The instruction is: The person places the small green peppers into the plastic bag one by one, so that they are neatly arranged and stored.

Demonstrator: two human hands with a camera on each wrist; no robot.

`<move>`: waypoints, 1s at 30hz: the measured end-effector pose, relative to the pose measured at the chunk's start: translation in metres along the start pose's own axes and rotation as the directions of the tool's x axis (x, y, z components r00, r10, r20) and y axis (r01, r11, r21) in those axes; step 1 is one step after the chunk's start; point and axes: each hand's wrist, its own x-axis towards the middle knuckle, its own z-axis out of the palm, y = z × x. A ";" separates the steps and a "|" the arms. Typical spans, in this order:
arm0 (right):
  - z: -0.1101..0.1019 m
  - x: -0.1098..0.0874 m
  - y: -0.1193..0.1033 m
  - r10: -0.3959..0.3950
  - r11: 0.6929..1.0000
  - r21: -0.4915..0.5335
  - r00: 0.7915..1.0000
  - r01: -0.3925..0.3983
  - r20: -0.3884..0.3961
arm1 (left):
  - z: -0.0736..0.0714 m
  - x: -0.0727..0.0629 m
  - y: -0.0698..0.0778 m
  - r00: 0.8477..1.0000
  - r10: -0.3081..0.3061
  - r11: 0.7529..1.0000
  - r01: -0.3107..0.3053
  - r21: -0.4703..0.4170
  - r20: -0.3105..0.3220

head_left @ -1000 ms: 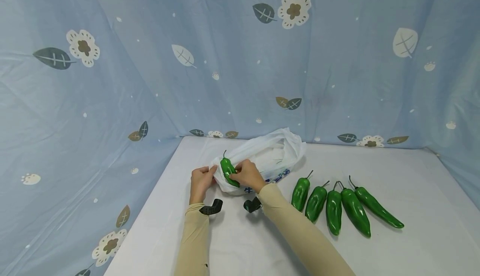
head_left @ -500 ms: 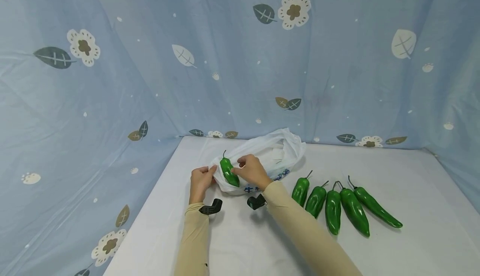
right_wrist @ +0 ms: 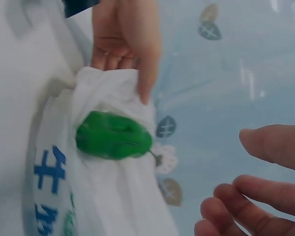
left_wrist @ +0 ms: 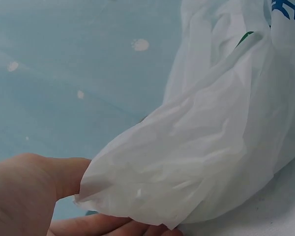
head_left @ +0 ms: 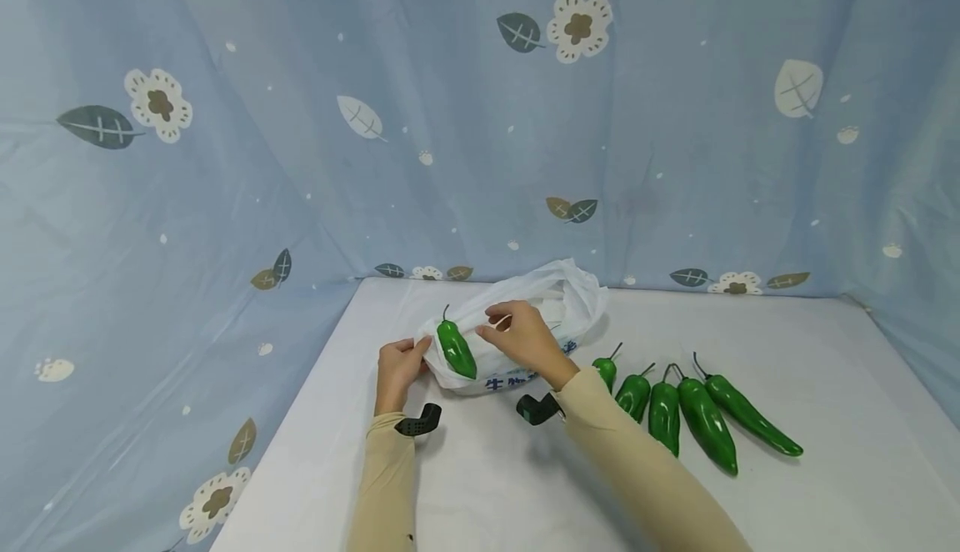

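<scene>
A white plastic bag (head_left: pixel 585 295) with blue lettering lies on its side at the back of the table. My left hand (head_left: pixel 395 374) pinches the bag's edge at its left end, thumb on one side and fingers beneath, as the left wrist view shows. On the bag's plastic near that hand sits a green pepper (head_left: pixel 457 352), its stem pointing away. My right hand (head_left: pixel 527 338) hovers just right of this pepper, apart from it. In the right wrist view, thumb and fingers are spread with nothing between them.
Several more green peppers (head_left: pixel 707 423) lie in a row on the white table (head_left: pixel 495 485) to the right, partly behind my right sleeve. A blue patterned curtain (head_left: pixel 450 118) closes off the back and left side.
My right hand has let go of the green pepper and moved right, away from it. The pepper stays on the bag. My left hand keeps hold of the bag's edge.
</scene>
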 end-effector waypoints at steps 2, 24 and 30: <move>-0.010 -0.006 0.001 -0.016 1.000 -0.002 1.000 0.016 -0.008 | 0.000 0.000 -0.001 1.000 -0.005 1.000 0.005 -0.002 0.001; -0.134 -0.086 0.020 -0.072 0.995 -0.081 0.976 0.056 -0.207 | 0.000 0.000 -0.003 1.000 -0.014 1.000 0.014 0.000 -0.002; -0.164 -0.112 0.026 -0.062 0.992 -0.126 0.952 0.024 -0.301 | 0.001 -0.002 -0.002 1.000 -0.015 1.000 0.015 -0.009 -0.001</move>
